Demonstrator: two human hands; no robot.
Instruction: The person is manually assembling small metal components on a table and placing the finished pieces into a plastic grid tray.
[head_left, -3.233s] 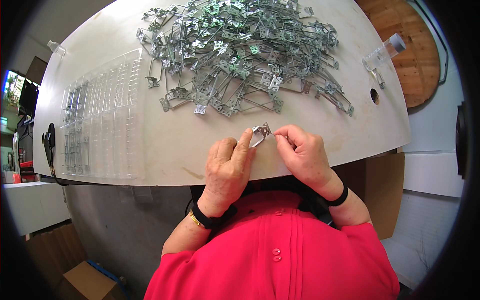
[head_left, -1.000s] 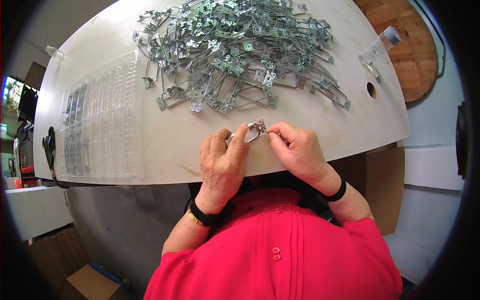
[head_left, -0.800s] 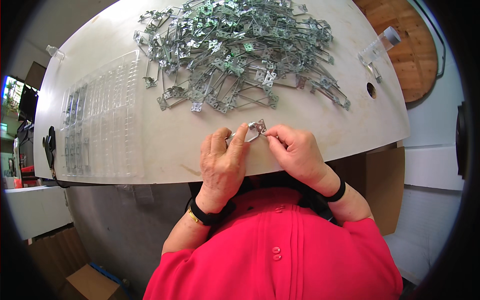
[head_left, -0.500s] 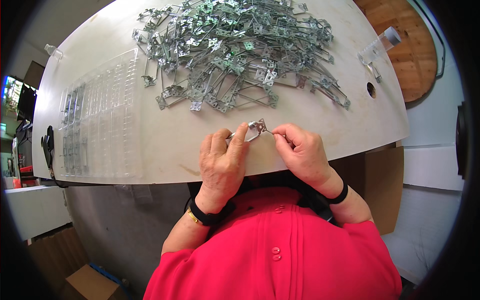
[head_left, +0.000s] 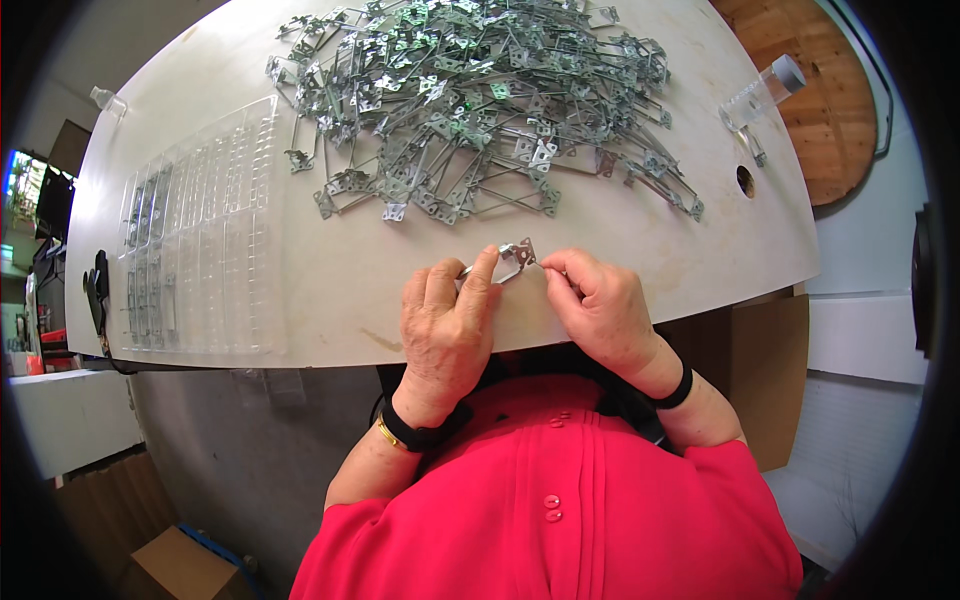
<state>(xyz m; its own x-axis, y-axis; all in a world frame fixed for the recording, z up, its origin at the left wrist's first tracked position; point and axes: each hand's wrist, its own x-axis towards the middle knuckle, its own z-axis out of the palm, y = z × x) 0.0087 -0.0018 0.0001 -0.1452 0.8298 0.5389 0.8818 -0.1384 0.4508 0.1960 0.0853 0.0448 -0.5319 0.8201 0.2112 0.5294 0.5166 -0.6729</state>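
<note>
Near the front edge of the table, my left hand (head_left: pixel 447 322) is closed around a small metal bracket with rods (head_left: pixel 525 252), the forefinger lying along it. The bracket's flat end plate, pierced with holes, sticks out to the right of the fingertips. My right hand (head_left: pixel 602 315) is pinched shut beside that plate. A thin sliver of metal shows between its thumb and forefinger and reaches the plate; the rest of it is hidden, and its kind is too small to make out. Beyond both hands lies a large heap of similar metal brackets (head_left: pixel 470 120).
A clear plastic compartment tray (head_left: pixel 230 230) lies at left, metal parts in its left columns. A clear jar (head_left: pixel 762 95) lies tipped at right, near a round hole (head_left: pixel 745 182) in the table (head_left: pixel 700 270). Black scissors or pliers (head_left: pixel 97 295) rest by the left edge.
My hands and the bracket stay almost in place. My right fingertips have come slightly closer to the bracket's plate.
</note>
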